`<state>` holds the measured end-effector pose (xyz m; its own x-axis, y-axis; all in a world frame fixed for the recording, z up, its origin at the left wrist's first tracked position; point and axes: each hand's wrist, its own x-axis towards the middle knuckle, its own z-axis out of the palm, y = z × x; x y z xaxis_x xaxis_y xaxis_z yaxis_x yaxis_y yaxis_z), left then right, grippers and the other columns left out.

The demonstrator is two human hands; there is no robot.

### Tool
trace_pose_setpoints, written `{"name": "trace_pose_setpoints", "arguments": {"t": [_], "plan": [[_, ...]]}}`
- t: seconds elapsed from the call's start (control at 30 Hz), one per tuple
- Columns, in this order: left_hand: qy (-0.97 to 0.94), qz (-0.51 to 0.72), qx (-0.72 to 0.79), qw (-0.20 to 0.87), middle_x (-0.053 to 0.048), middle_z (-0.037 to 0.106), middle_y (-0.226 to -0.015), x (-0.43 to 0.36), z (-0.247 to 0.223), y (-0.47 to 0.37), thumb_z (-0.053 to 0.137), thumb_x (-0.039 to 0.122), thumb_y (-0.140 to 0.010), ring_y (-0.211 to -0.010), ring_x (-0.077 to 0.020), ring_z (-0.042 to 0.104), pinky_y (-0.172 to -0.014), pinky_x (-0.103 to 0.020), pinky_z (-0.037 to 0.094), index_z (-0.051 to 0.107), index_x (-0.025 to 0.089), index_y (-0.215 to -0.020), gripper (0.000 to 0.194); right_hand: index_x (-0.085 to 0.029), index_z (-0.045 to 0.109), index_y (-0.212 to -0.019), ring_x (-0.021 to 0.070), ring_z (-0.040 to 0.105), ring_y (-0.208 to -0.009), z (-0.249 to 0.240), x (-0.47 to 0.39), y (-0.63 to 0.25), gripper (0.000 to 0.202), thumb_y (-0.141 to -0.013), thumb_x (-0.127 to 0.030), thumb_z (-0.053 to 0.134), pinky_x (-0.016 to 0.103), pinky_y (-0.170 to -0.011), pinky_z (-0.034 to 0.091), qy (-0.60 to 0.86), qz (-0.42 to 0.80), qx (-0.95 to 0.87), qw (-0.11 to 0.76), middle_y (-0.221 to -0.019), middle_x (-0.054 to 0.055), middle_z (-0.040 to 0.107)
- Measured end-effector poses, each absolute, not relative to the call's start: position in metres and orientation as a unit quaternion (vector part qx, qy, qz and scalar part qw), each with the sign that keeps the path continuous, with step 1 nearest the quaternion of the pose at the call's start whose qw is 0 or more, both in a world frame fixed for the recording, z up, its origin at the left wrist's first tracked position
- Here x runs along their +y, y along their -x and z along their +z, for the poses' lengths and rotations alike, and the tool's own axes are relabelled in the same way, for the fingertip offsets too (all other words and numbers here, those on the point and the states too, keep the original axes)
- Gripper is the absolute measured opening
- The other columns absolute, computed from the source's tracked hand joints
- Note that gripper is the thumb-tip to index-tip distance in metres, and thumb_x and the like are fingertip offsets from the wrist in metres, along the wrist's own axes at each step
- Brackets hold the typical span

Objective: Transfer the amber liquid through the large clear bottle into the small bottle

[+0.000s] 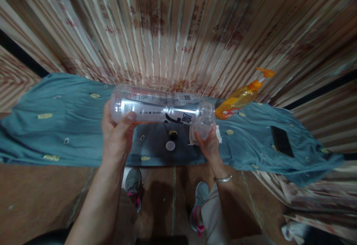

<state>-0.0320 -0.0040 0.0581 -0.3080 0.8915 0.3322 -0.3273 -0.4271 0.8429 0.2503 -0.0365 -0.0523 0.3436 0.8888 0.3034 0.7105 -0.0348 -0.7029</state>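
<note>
A large clear plastic bottle (156,105) with a printed label is held sideways above the cloth. My left hand (118,131) wraps round its base end, thumb on the near side. At the neck end, my right hand (208,141) has its fingers closed round a small clear container (205,128), whose top meets the bottle's neck; whether the two are joined I cannot tell. Behind that hand lies white folded tissue (219,134). A white round cap (170,145) and a small dark cap (173,135) sit on the cloth below the bottle.
Right of the bottle stands an orange pump bottle (237,102). Farther right, a black phone (282,141) lies on the teal cloth (78,133). A pleated patterned curtain (167,33) hangs behind. Two shoes show on the tiled floor beneath.
</note>
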Motion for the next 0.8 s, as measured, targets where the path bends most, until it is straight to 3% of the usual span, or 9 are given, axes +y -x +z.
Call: {"name": "trace_pose_setpoints", "arguments": {"t": [0.33,0.67,0.8], "plan": [[-0.444,0.727,0.326,0.409,-0.001,0.070,-0.103,-0.003,0.056,0.036,0.091,0.040,-0.062,-0.087,-0.0186,0.068,-0.097,-0.054,0.057,0.070,0.029,-0.113,0.056,-0.012,0.026,-0.154,0.0348,0.053,-0.139,-0.060,-0.035,-0.251,0.088,-0.083,-0.053,0.059,0.060,-0.110,0.048,0.702,0.100,-0.565,0.422,-0.151,0.024,0.051],[-0.376,0.747,0.339,0.431,0.001,0.069,-0.094,-0.005,0.065,0.030,0.097,0.037,-0.046,-0.078,-0.0147,0.065,-0.088,-0.047,0.061,0.072,0.026,-0.099,0.060,-0.011,0.026,-0.154,0.0340,0.053,-0.140,-0.054,-0.036,-0.249,0.088,-0.082,-0.049,0.060,0.056,-0.112,0.047,0.709,0.113,-0.561,0.412,-0.151,0.023,0.052],[-0.374,0.751,0.338,0.427,0.001,0.069,-0.095,-0.006,0.067,0.029,0.097,0.038,-0.045,-0.078,-0.0152,0.065,-0.088,-0.049,0.061,0.073,0.026,-0.097,0.058,-0.012,0.024,-0.155,0.0342,0.052,-0.140,-0.057,-0.036,-0.251,0.088,-0.083,-0.048,0.059,0.059,-0.110,0.048,0.704,0.104,-0.566,0.416,-0.152,0.023,0.051]]}}
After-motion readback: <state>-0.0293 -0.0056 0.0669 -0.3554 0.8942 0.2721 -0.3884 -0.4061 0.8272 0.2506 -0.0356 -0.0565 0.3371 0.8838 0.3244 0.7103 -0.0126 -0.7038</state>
